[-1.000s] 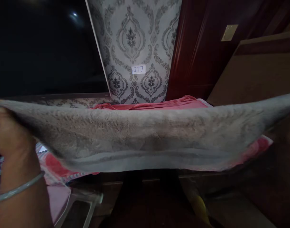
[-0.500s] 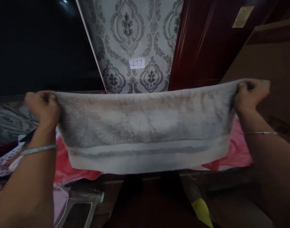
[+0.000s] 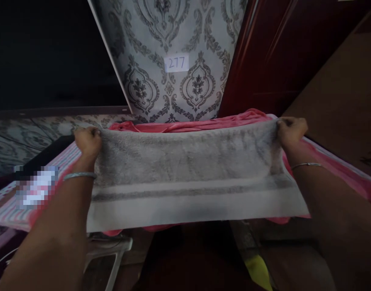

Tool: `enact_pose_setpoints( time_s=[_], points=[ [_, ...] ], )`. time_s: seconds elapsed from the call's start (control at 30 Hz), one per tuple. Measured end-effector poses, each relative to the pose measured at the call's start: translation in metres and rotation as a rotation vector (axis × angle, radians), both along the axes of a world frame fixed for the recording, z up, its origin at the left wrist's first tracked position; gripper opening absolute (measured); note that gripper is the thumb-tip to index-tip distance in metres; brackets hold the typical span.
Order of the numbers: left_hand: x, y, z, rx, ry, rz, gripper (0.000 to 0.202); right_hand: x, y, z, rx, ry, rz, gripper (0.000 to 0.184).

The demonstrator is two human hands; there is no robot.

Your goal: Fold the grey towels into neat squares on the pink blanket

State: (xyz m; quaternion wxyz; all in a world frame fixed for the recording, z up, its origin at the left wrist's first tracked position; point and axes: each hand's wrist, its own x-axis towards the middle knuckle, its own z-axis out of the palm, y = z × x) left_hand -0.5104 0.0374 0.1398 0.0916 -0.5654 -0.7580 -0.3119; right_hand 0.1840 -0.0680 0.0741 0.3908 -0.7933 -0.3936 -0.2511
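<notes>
A grey towel (image 3: 185, 157) with a paler band along its near edge is stretched wide before me. My left hand (image 3: 88, 142) is closed on its far left corner, and my right hand (image 3: 291, 131) pinches the far right corner. Under and behind the towel lies pink-red cloth (image 3: 203, 124), which shows along its far edge and on both sides. At the left, striped cloth (image 3: 62, 159) in pink, white and grey spreads out below my left forearm. Whatever surface bears the cloths is hidden beneath them.
A large dark screen (image 3: 51, 56) stands at the back left. Patterned wallpaper (image 3: 139, 87) bears a paper label (image 3: 176, 62) reading 277. Dark red wood panelling (image 3: 264, 52) rises at the back right. A pale frame (image 3: 112, 258) and a yellow object (image 3: 258, 273) are low in front.
Both hands have come closer together and slightly lower, bringing the towel down over the pink-red cloth. More of that cloth shows behind it. The view has shifted, with the label higher.
</notes>
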Motion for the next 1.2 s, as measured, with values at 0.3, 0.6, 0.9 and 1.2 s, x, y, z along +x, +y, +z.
enact_pose_setpoints(
  time_s=[0.3,0.6,0.9,1.2],
  points=[
    [0.001,0.015,-0.051,-0.142,0.258,-0.119,0.049,-0.037,0.004,-0.028,-0.263,0.211,0.203,0.044],
    [0.095,0.024,-0.087,-0.249,0.430,-0.693,0.037,-0.145,0.044,-0.062,-0.499,-0.026,0.747,0.038],
    [0.124,0.024,-0.102,-0.282,0.373,-0.636,0.030,-0.190,0.063,-0.074,-0.559,-0.051,0.670,0.035],
    [0.133,0.031,-0.103,-0.261,0.327,-0.546,0.027,-0.187,0.074,-0.072,-0.503,0.012,0.550,0.030]
  ],
)
